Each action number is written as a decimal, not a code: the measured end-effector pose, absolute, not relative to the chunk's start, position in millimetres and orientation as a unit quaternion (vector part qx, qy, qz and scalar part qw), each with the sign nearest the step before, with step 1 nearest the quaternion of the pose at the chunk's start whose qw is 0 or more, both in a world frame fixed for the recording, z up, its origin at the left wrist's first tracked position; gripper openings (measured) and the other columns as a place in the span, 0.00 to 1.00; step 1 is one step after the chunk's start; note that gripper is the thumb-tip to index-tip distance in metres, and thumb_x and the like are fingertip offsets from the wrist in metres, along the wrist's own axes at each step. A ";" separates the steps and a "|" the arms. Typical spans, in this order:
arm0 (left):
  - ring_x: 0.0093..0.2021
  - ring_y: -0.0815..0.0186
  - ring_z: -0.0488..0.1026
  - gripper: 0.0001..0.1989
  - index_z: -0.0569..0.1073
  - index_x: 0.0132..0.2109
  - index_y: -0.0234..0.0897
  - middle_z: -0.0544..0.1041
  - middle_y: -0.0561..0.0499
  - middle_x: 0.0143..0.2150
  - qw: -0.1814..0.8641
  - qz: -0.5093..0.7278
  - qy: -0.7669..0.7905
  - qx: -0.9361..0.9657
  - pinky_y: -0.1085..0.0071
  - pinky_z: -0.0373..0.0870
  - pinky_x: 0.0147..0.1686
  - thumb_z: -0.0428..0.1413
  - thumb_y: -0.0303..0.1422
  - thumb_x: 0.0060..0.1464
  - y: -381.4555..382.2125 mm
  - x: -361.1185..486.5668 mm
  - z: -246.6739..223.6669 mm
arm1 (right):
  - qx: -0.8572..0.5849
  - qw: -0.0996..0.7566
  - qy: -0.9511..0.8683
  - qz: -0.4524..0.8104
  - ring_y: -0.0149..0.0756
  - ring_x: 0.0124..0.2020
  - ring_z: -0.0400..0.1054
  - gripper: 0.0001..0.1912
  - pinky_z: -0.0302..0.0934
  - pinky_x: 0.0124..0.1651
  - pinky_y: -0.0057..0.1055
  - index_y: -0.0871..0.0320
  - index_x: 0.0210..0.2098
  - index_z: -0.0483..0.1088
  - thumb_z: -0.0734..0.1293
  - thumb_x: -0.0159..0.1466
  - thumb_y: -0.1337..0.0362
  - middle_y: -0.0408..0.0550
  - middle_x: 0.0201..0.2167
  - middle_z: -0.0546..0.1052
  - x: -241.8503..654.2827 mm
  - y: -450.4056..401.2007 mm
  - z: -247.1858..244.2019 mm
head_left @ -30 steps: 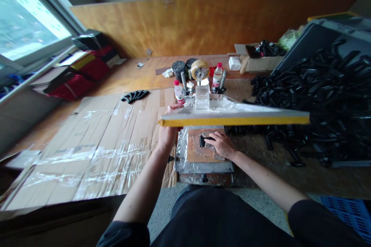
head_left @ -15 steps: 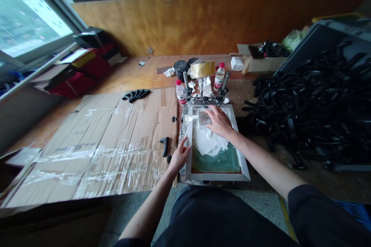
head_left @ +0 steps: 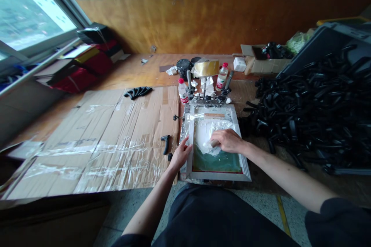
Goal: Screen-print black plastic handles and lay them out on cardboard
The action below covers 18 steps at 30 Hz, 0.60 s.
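A metal-framed screen (head_left: 218, 176) lies in front of me, with white paste (head_left: 203, 133) spread over its green mesh (head_left: 214, 163). My right hand (head_left: 228, 141) is closed around a small scraper (head_left: 215, 143) whose edge sits in the paste. At the frame's left side rests my left hand (head_left: 182, 153), fingers apart and touching the rim. Behind the frame stands a metal clamp fixture (head_left: 207, 99) with upright posts. One black handle-shaped part (head_left: 165, 144) lies on the cardboard left of the frame.
Cardboard (head_left: 101, 135) covers the table's left, with several black parts (head_left: 138, 92) on it. Two red-capped bottles (head_left: 183, 92) and a black tub (head_left: 183, 68) stand behind the frame. A big heap of black parts (head_left: 304, 112) fills the right.
My right hand has moved from the top of the screen toward me and closed on the scraper. The paste has shifted, and a brownish strip shows near the top. My left hand stays at the rim.
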<state>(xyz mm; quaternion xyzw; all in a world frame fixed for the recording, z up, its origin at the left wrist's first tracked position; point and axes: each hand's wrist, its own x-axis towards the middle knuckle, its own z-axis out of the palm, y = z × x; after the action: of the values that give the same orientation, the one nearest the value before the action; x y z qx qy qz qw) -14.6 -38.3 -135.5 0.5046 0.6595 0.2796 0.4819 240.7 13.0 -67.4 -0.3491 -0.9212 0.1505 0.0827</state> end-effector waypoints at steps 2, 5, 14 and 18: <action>0.25 0.70 0.65 0.34 0.65 0.65 0.41 0.70 0.56 0.27 0.486 0.285 0.660 0.498 0.75 0.59 0.25 0.54 0.49 0.54 -38.7 -14.4 -131.3 | -0.362 0.127 -0.915 0.122 0.38 0.40 0.70 0.15 0.60 0.40 0.30 0.55 0.38 0.75 0.62 0.58 0.77 0.46 0.38 0.78 235.5 9.0 -74.9; 0.23 0.70 0.64 0.34 0.66 0.64 0.40 0.70 0.56 0.26 0.492 0.296 0.661 0.483 0.75 0.59 0.24 0.55 0.48 0.53 -39.2 -13.3 -128.0 | -0.334 0.146 -0.923 0.124 0.37 0.40 0.71 0.17 0.61 0.41 0.30 0.56 0.43 0.75 0.62 0.59 0.77 0.48 0.41 0.78 237.8 -6.1 -86.8; 0.21 0.71 0.61 0.36 0.63 0.65 0.42 0.69 0.56 0.26 0.527 0.339 0.626 0.464 0.76 0.56 0.21 0.52 0.55 0.55 -41.9 -15.5 -96.0 | -0.472 0.223 -0.844 0.124 0.39 0.42 0.73 0.25 0.64 0.41 0.32 0.48 0.59 0.66 0.69 0.63 0.59 0.46 0.49 0.77 221.5 65.6 -46.7; 0.23 0.68 0.66 0.34 0.75 0.51 0.39 0.71 0.52 0.26 0.542 0.420 0.579 0.441 0.74 0.61 0.22 0.40 0.59 0.59 -36.2 -11.4 -48.9 | -0.572 0.311 -0.749 0.124 0.38 0.33 0.72 0.23 0.64 0.39 0.33 0.52 0.60 0.65 0.62 0.67 0.55 0.46 0.36 0.79 275.6 111.6 -26.1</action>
<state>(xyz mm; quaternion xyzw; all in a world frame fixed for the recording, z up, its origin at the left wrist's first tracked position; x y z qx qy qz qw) -11.4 -36.2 -48.9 0.4411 0.5788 0.4202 0.5420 275.6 111.6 -26.1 -0.5715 -0.7489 0.1243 0.3114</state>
